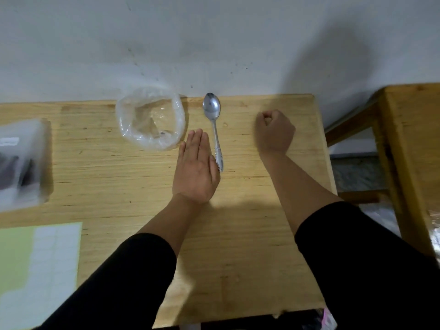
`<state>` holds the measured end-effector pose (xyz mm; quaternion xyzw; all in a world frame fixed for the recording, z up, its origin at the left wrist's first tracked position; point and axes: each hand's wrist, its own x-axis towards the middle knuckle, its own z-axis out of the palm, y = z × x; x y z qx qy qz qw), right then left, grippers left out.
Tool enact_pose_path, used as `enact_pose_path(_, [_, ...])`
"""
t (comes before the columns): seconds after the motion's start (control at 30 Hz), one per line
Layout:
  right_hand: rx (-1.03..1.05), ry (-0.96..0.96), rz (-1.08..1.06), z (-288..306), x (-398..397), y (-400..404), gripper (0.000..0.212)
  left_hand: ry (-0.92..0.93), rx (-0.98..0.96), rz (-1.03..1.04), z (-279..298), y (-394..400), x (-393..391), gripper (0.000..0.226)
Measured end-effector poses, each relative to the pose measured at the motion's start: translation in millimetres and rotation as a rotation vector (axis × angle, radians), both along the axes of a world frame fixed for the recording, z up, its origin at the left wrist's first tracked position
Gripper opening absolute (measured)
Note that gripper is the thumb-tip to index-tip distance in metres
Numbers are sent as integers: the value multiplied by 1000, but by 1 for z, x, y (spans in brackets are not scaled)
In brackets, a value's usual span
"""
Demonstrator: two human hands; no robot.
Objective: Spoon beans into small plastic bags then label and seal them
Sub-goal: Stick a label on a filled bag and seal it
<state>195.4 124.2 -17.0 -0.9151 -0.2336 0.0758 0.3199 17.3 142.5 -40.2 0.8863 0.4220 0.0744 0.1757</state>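
Two forearms in black sleeves [133, 277] reached out over a pale wooden table [238, 258], seen from above by the person working at it. Nearest the viewer and well to the left of the spoon, a sheet of white labels on green backing [40, 270] lay flat at the table's left edge. Beyond it, still far left of the spoon, sat a blurred clear plastic bag [21, 163] holding something dark; its contents could not be made out.

The left hand [196, 167] lay flat on the wood, fingers straight and together, holding nothing, its thumb side just beside the lower end of the spoon's handle; whether it touched the handle could not be told. The right hand [273, 131] rested to the right of the spoon, well apart from it, fingers curled into a loose fist around nothing visible.

The metal spoon [213, 125] lay on the table between the two hands, bowl upward and pointing to the far edge. Just left of its bowl stood an open clear plastic bag [151, 120], rim rolled down, with a few dark specks at its bottom. Behind the spoon rose a white wall [214, 44]; to its far right stood another wooden piece of furniture [414, 139].
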Motion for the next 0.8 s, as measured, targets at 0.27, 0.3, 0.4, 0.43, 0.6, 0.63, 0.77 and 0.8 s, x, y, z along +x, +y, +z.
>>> enact_pose_path(0.27, [105,191,-234,16,-65,-75,22,-90,-38,-124,9,-26,-23,58])
enact_pose_path(0.3, [123,199,-274,18,-75,-86,21,-121,-28,-172,9,-34,-29,57])
enact_pose_path(0.4, [175,206,-403,24,-105,-123,20,-159,-47,-383,6,-62,-45,54])
enact_pose_path(0.43, [194,202,-448,25,-115,-136,20,-156,-61,-467,5,-72,-48,54])
enact_pose_path(0.6, [306,181,-727,25,-158,-202,16,-116,-12,-796,5,-124,-53,48])
enact_pose_path(0.63, [309,179,-766,24,-165,-216,15,-105,-6,-838,6,-134,-53,48])
enact_pose_path(0.77, [266,164,-886,15,-184,-273,17,-92,1,-948,5,-161,-44,50])
enact_pose_path(0.8, [276,174,-928,11,-188,-288,15,-89,4,-962,3,-166,-41,51])
